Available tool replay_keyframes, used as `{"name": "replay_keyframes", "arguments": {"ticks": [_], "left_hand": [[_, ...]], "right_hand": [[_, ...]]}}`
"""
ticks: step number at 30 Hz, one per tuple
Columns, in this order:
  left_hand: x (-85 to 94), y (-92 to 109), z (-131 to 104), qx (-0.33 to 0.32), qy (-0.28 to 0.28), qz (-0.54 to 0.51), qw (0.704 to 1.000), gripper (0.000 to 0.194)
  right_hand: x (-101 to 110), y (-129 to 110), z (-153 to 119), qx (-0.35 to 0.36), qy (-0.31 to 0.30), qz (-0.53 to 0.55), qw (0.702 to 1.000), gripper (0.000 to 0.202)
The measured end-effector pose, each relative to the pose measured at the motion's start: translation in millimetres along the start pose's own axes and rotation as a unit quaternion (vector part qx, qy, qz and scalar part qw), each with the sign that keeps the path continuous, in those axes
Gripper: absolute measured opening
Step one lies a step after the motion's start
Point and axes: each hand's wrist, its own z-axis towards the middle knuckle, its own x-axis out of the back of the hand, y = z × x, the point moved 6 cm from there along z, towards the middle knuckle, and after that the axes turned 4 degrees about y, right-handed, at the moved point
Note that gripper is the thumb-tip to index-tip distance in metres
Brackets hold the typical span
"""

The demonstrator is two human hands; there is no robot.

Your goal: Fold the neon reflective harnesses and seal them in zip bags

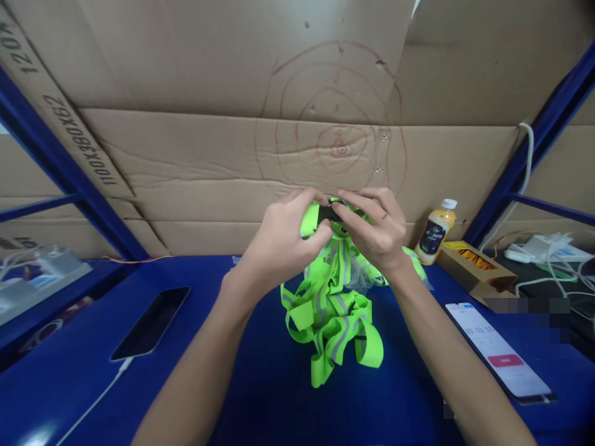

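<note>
Neon green straps with grey reflective stripes (341,310) hang in a tangle from my hands down to the blue table (274,396). My left hand (292,229) pinches a green strap end beside a small black piece (328,213), thumb below and fingers above. From the right, my right hand (376,226) holds the same black piece and the strap behind it, its fingers partly covering them. Both hands are close together, raised above the table. Behind the straps lies some clear plastic, partly hidden.
A dark phone (151,323) on a white cable lies left; a phone with a lit screen (499,353) lies right. An orange drink bottle (436,232) and a cardboard box (476,269) stand back right. Power strips with cables sit at both sides. Cardboard (195,148) walls the back.
</note>
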Motion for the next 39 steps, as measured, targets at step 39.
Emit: {"name": "replay_keyframes", "arguments": {"ticks": [39], "left_hand": [[-13.7,-64,3,0.056,0.028,-0.222,0.973,0.043]], "right_hand": [[17,116,-42,-0.603,0.22,0.343,0.686,0.031]]}}
